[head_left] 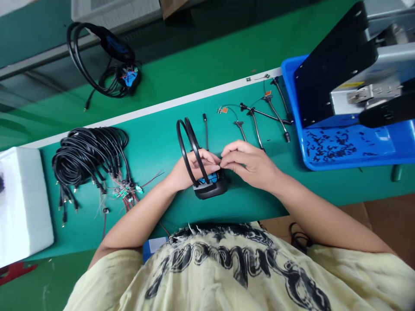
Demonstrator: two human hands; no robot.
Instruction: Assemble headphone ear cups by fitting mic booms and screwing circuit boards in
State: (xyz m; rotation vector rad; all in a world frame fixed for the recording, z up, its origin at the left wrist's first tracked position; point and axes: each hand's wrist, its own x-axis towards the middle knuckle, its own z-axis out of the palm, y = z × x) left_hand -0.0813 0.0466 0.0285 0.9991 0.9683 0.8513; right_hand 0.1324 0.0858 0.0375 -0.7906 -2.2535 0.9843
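A black headset (pixel 212 189) with a twin-loop headband stands on the green table in front of me, and blue shows inside its ear cup. My left hand (pixel 184 172) reaches through the headband, its fingers closed at the ear cup. Just right of it, my right hand (pixel 248 164) is closed in a pinch, its fingertips meeting the left fingertips above the cup. Whatever sits between the right fingertips is too small to make out. Beyond the hands lies a thin black microphone boom (pixel 206 129); several other booms (pixel 257 129) with small circuit boards lie to the right.
Left of me lies a bundle of black cables (pixel 87 151) with loose wires and small green boards (pixel 128 192). A white foam box (pixel 26 207) stands at far left. On the right, a blue tray (pixel 308 160) holds small black pieces beneath a machine (pixel 337 65). Another headset (pixel 113 47) lies farther back.
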